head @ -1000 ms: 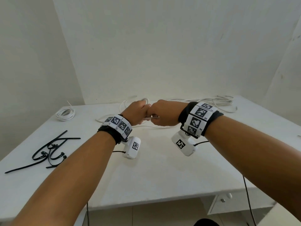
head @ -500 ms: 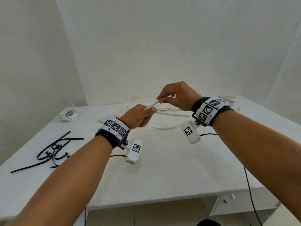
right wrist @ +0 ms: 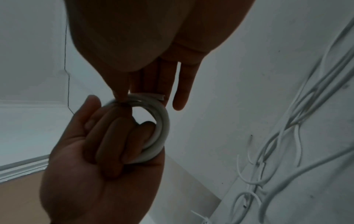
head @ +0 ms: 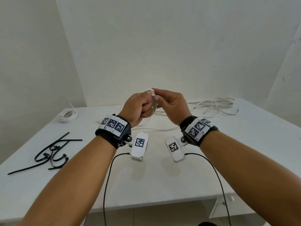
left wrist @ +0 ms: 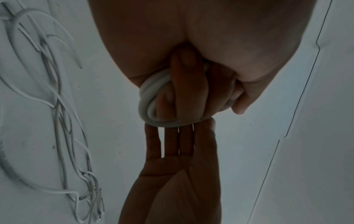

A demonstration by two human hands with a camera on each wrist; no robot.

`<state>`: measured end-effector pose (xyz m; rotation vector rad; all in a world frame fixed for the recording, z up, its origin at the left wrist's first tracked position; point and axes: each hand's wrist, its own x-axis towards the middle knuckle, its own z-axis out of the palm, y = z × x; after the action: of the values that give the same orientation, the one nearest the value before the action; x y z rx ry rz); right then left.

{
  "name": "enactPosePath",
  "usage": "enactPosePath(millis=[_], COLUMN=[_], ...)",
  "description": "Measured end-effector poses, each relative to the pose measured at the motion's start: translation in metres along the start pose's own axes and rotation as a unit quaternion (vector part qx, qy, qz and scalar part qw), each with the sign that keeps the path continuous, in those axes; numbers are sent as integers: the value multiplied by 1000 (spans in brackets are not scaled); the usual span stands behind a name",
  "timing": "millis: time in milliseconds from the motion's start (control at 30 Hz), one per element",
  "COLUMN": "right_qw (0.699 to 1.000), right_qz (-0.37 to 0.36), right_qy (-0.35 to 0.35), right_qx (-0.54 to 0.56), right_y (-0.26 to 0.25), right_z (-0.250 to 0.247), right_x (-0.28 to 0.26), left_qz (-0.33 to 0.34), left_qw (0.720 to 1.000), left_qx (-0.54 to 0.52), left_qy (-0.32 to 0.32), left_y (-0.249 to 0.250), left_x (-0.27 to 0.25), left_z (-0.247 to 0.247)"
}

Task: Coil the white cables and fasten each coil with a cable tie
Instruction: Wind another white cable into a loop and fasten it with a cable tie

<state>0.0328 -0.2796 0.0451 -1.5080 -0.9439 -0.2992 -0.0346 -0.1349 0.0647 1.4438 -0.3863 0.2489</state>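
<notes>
We see bare surface (head: 162, 181) at lower centre; black ties (head: 48, 154) block lower left, loose cables (head: 211, 106) crowd upper right.

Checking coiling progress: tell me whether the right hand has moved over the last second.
Yes. The right hand has risen and now sits above the white table's far edge against the wall, pinching the small white cable coil beside the left hand.

white table (head: 162, 180), drawer (head: 224, 207), walls (head: 162, 46)
</notes>
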Motion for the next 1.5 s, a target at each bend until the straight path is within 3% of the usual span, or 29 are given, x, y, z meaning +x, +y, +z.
enactPosePath(millis=[133,333,433,533,600,700,867,967,1067,1233,1367,1500], right_qw=[997,993,993,987,977,965,918,886,867,897,930,953], right_qz=[9,-1,1,-23,-42,-48,-70,-69,-60,-14,19,75], right_qy=[-49,-23,-21,2,-4,-28,-112,-169,-206,-211,-200,-239], right_qx=[-57,-119,-117,-161,-207,-256,-375,-427,-449,-389,-308,-171], right_y=[1,-1,-7,-10,-10,-12,-9,-16,-26,-38,-38,-32], right_z=[4,3,2,0,0,1,14,32,54,98,133,165], right_x=[-9,-3,0,2,3,6,10,12,15,21,17,14], left_qz=[-13,-23,-18,11,15,-31,-114,-151,-154,-103,-96,-113], left_qw=[1000,1000,992,941,924,940,974,972,958,917,899,868], left_qx=[7,4,120,324,360,309,112,48,21,98,116,151], left_qy=[-12,-1,34,102,131,140,162,175,243,372,411,458], left_y=[-5,2,7,10,7,0,2,5,4,5,13,26], left_x=[0,2,5,2,2,2,-7,-15,-21,-34,-52,-78], left_z=[3,6,12,6,-2,-10,-25,-27,-32,-60,-93,-133])
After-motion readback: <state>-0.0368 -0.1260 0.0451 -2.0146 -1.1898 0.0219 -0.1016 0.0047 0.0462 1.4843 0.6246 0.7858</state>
